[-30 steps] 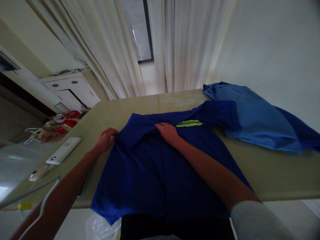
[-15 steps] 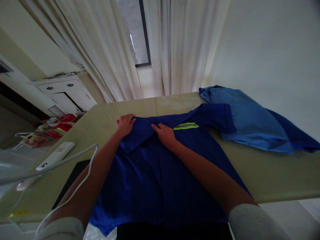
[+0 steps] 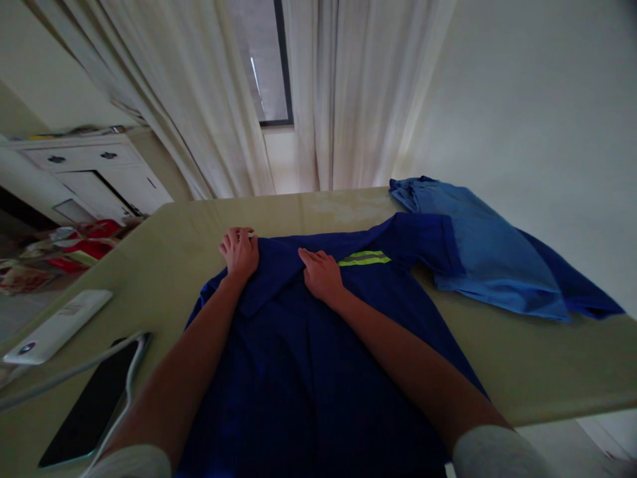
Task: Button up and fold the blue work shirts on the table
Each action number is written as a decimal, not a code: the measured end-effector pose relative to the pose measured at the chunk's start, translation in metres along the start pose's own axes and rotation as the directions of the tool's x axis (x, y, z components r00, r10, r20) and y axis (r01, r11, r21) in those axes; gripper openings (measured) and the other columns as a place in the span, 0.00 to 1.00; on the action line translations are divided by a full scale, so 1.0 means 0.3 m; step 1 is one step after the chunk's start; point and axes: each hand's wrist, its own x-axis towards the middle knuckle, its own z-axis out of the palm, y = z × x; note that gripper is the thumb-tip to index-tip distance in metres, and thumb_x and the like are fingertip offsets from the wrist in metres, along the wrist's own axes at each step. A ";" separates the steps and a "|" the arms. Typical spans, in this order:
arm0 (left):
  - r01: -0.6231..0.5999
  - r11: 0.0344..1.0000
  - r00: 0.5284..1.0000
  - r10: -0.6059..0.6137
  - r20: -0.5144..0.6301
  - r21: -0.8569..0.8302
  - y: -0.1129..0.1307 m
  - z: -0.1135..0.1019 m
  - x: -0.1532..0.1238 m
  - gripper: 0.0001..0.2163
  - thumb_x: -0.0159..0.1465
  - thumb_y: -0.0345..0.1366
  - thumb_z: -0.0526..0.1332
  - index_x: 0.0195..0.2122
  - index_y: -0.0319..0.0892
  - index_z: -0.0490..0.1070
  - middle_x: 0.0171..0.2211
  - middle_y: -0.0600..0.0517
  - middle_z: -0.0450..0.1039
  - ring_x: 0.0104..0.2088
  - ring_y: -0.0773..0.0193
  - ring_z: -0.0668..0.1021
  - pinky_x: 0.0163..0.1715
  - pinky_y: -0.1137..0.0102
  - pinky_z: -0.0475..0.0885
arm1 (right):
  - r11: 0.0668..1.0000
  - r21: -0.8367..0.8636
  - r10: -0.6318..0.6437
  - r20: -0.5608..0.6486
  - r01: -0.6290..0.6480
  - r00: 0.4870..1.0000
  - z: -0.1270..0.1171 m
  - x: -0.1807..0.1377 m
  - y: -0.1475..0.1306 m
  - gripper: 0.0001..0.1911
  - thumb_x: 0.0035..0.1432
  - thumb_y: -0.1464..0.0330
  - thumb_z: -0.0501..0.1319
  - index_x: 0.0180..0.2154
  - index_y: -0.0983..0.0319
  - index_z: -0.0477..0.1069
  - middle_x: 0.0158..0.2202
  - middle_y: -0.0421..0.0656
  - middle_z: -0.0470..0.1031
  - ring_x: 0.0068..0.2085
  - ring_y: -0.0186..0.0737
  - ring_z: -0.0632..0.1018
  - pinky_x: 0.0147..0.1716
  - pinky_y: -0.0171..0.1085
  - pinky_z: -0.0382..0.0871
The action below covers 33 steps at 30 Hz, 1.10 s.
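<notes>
A dark blue work shirt [image 3: 283, 372] with a short sleeve and a yellow-green reflective strip [image 3: 365, 258] lies spread before me, its lower part reaching the near side. The far edge of the shirt is folded over towards me in a flap. At the left end of that fold, my left hand [image 3: 239, 253] has its fingers curled over the fabric. My right hand [image 3: 321, 272] is closed on the flap's edge near the middle, just left of the strip, index finger towards the left. The fabric under both hands is partly hidden.
Blue clothing [image 3: 492, 245] lies piled at the right of the table [image 3: 537, 372]. On the left are a black phone [image 3: 94, 398], a white device [image 3: 62, 325] and a white cable [image 3: 54, 383] passing near my left forearm. A white cabinet [image 3: 94, 166] and curtains [image 3: 199, 99] stand behind.
My left hand has shifted slightly left, and its fingers, which lay flatter, are now more curled over the fold. My right hand stays at the flap. The view has turned a little, showing more of the phone.
</notes>
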 end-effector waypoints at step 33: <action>-0.364 0.897 0.559 0.427 0.711 -0.253 -0.345 -0.323 0.041 0.35 0.50 0.43 0.69 0.62 0.48 0.71 0.56 0.44 0.73 0.56 0.46 0.76 0.59 0.55 0.70 | 0.995 -0.039 0.089 -0.055 -0.091 0.995 0.032 0.006 0.019 0.32 0.69 0.69 0.52 0.71 0.68 0.61 0.66 0.53 0.72 0.63 0.51 0.72 0.64 0.47 0.59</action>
